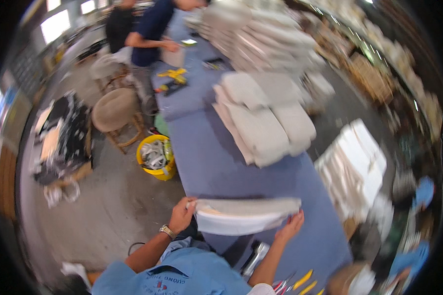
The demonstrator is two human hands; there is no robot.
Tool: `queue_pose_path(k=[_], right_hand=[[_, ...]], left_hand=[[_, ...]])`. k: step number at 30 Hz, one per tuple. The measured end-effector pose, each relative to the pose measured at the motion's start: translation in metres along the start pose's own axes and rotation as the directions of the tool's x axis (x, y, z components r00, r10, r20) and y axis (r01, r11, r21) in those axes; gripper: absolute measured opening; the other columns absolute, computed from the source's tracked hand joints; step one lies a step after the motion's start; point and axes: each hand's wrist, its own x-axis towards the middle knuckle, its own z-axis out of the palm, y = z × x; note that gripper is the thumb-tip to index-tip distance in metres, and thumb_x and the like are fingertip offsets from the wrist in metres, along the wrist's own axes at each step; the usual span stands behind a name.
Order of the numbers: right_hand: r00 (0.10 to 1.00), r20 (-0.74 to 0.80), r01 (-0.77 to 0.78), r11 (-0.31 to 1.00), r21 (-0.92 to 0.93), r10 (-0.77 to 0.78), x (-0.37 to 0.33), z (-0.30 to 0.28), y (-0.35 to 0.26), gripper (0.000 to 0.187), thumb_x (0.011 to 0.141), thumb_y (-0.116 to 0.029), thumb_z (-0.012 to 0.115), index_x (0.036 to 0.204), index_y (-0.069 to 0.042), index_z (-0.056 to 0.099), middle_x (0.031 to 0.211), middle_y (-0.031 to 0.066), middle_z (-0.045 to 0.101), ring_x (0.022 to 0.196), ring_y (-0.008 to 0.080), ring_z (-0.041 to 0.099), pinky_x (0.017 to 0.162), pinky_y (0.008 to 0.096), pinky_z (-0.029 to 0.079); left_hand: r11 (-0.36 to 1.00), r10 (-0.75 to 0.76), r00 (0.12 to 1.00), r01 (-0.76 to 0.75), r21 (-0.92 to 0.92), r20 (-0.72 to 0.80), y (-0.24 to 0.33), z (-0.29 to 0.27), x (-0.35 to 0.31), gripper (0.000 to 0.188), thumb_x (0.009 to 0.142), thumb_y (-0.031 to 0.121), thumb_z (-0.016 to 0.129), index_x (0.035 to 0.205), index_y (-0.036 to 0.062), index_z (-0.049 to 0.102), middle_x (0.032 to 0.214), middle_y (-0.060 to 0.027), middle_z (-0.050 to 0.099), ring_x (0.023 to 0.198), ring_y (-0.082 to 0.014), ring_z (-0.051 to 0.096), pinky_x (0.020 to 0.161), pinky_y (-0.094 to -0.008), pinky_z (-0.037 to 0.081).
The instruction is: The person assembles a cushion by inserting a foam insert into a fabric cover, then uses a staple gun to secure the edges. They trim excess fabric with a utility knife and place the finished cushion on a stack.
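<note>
A long cream and white folded cloth or padded strip (pixel 243 217) is stretched level above the near end of the blue-grey table (pixel 261 181). My left hand (pixel 183 215) is closed on its left end, with a metal watch on that wrist. At the other end my right hand (pixel 292 226) grips the edge, fingers partly blurred. Under the strip, close to my body, lies a silver and black tool (pixel 256 256), its kind unclear. Beyond the strip stands a stack of beige padded pieces (pixel 261 123).
A taller beige pile (pixel 266 39) stands farther back. Yellow-handled hand tools (pixel 302 280) lie at the near right. On the floor are a yellow bucket (pixel 157 172), a padded stool (pixel 114 109) and white folded pieces (pixel 357 167). A co-worker in dark blue (pixel 152 24) stands at the table's far left.
</note>
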Motion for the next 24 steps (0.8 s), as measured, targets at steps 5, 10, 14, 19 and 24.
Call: queue_pose_path(k=[5, 10, 14, 19, 24], right_hand=[[0.998, 0.052, -0.019, 0.969, -0.247, 0.033, -0.097, -0.072, 0.025, 0.025, 0.103, -0.019, 0.061, 0.121, -0.003, 0.068, 0.120, 0.0096, 0.068, 0.111, 0.0190, 0.064, 0.096, 0.0311, 0.050], [0.995, 0.000, -0.077, 0.767, -0.637, 0.100, -0.175, -0.179, 0.025, 0.024, 0.097, -0.018, 0.066, 0.118, -0.005, 0.069, 0.108, 0.0122, 0.071, 0.100, 0.0232, 0.069, 0.087, 0.0345, 0.054], [0.968, -0.248, -0.205, 0.440, -0.874, -0.042, -0.192, -0.279, 0.060, 0.036, 0.092, -0.018, 0.070, 0.125, -0.007, 0.065, 0.120, 0.0181, 0.067, 0.112, 0.0329, 0.065, 0.097, 0.0420, 0.051], [0.982, -0.039, -0.023, 0.089, -0.996, -0.186, -0.156, -0.363, 0.098, 0.061, 0.094, -0.037, 0.067, 0.141, -0.001, 0.056, 0.126, 0.0258, 0.065, 0.116, 0.0421, 0.062, 0.101, 0.0450, 0.047], [0.988, -0.154, -0.157, -0.114, -0.981, -0.034, -0.116, -0.363, 0.095, 0.057, 0.083, -0.017, 0.074, 0.132, 0.004, 0.054, 0.108, 0.0212, 0.071, 0.100, 0.0392, 0.069, 0.088, 0.0440, 0.054]], left_hand=[[0.578, 0.543, 0.815, -0.538, 0.614, 0.202, -0.100, -0.038, 0.005, 0.039, 0.109, 0.030, 0.046, 0.135, 0.0043, 0.057, 0.127, -0.0167, 0.066, 0.109, -0.0285, 0.066, 0.089, -0.0426, 0.052], [0.983, -0.136, 0.975, 0.155, -0.097, 0.177, -0.063, -0.034, 0.020, 0.053, 0.111, 0.044, 0.041, 0.149, 0.0086, 0.049, 0.139, -0.0103, 0.058, 0.125, -0.0232, 0.059, 0.091, -0.0389, 0.058], [0.979, -0.164, 0.974, 0.180, -0.093, 0.155, -0.058, -0.038, 0.031, 0.054, 0.110, 0.045, 0.041, 0.148, 0.0064, 0.048, 0.141, -0.0108, 0.056, 0.129, -0.0236, 0.056, 0.091, -0.0395, 0.059], [0.970, -0.125, 0.925, 0.190, -0.153, 0.359, -0.050, -0.045, 0.042, 0.066, 0.108, 0.050, 0.044, 0.158, 0.0085, 0.036, 0.163, -0.0131, 0.034, 0.145, -0.0282, 0.040, 0.104, -0.0477, 0.054], [0.938, -0.140, 0.916, 0.244, -0.246, 0.376, -0.008, -0.042, 0.038, 0.064, 0.108, 0.051, 0.040, 0.160, 0.0139, 0.035, 0.163, -0.0113, 0.038, 0.146, -0.0306, 0.040, 0.112, -0.0551, 0.041]])
